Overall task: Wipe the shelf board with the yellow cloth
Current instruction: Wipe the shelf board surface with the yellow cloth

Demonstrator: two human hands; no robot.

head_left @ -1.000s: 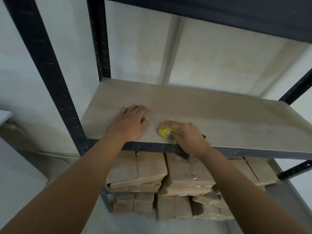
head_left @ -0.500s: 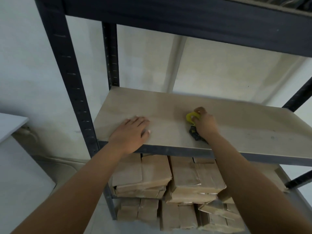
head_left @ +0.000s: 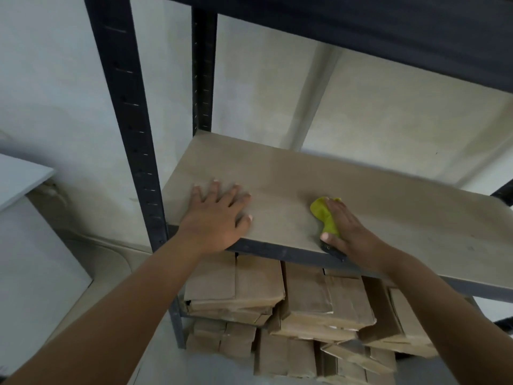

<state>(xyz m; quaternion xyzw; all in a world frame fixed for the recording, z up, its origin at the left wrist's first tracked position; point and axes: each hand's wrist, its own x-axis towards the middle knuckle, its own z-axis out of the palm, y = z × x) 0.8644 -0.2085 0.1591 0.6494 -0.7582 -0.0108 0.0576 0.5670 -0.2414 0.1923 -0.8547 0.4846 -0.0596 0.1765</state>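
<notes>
1. The left hand point(head_left: 215, 219) lies flat on the near-left part of the shelf board point(head_left: 388, 201), fingers spread wide and holding nothing. Judging by the pose, it braces the person while the other arm works.
2. The right hand point(head_left: 348, 232) presses the yellow cloth point(head_left: 323, 215) flat against the board, near its front edge and a little right of the middle. The fingers are laid out over the cloth rather than curled round it, so the palm pins it down; that suits a sliding wipe. A dark scrap shows under the heel of the hand at the board's edge; what it is I cannot tell.
3. The cloth pokes out on the left of the hand and past the fingertips, bunched, not spread.
4. Below the board, stacks of brown cardboard boxes point(head_left: 277, 295) fill the lower shelf. A dark metal upright point(head_left: 130, 126) stands at the near-left corner.
5. Against half a second ago: the right hand and cloth have come back toward the near edge from farther in, and the hand now lies flatter. The left hand has kept its place at the left, with its fingers splayed wider.
6. The right half of the board looks not yet reached, so I judge that the wiping is partway through.
</notes>
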